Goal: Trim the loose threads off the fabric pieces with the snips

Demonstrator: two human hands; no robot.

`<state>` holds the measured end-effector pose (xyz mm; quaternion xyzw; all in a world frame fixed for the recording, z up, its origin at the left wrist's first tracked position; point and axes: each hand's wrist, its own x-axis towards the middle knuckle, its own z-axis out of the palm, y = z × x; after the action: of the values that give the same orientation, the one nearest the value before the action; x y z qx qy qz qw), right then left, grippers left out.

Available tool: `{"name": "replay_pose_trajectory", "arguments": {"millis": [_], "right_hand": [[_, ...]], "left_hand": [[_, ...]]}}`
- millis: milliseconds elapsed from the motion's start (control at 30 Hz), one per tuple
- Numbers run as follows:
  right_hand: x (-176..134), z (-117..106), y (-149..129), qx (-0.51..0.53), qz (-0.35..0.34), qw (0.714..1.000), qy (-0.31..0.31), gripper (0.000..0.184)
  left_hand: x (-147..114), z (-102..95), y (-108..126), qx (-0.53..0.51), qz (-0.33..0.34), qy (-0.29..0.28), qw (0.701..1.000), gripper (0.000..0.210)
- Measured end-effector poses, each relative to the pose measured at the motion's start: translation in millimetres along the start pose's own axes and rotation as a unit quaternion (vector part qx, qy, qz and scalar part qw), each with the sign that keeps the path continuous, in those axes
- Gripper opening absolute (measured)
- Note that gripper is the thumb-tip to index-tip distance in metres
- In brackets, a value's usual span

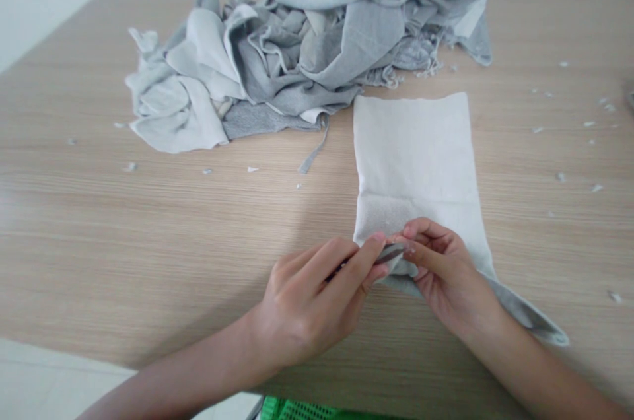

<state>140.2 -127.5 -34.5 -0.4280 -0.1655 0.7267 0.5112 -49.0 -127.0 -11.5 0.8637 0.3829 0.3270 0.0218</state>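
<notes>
My left hand (317,301) is closed around small thread snips (390,253); their metal blades stick out past the fingertips and most of the handle is hidden. The blades point at the fingertips of my right hand (450,271), which pinch the near edge of a white and grey piece of cloth (419,149). This cloth lies flat on the table at its far part. Its near end is lifted and folded, with a grey flap running out under my right wrist.
A heap of crumpled grey and white cloths (317,43) lies across the back of the wooden table (148,228). Small white scraps (560,177) are scattered to the right and left. Something green and perforated (307,409) shows below the table's front edge.
</notes>
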Motion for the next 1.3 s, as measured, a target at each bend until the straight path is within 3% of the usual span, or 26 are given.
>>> {"name": "replay_pose_trajectory", "arguments": {"millis": [367,600,1300], "right_hand": [[0.8,1.9,-1.3,0.026,0.023,0.999,0.016,0.024],[1.1,-0.6,-1.6,0.026,0.017,1.000,-0.004,0.024],[0.5,1.3,-2.1,0.022,0.020,1.000,0.008,0.021]], "left_hand": [[0.9,0.1,-0.9,-0.030,-0.002,-0.008,1.000,0.024],[3.2,-2.3,-3.9,-0.086,-0.013,-0.017,0.996,0.027],[-0.7,0.2,-2.8,-0.006,0.010,-0.014,1.000,0.023]]}}
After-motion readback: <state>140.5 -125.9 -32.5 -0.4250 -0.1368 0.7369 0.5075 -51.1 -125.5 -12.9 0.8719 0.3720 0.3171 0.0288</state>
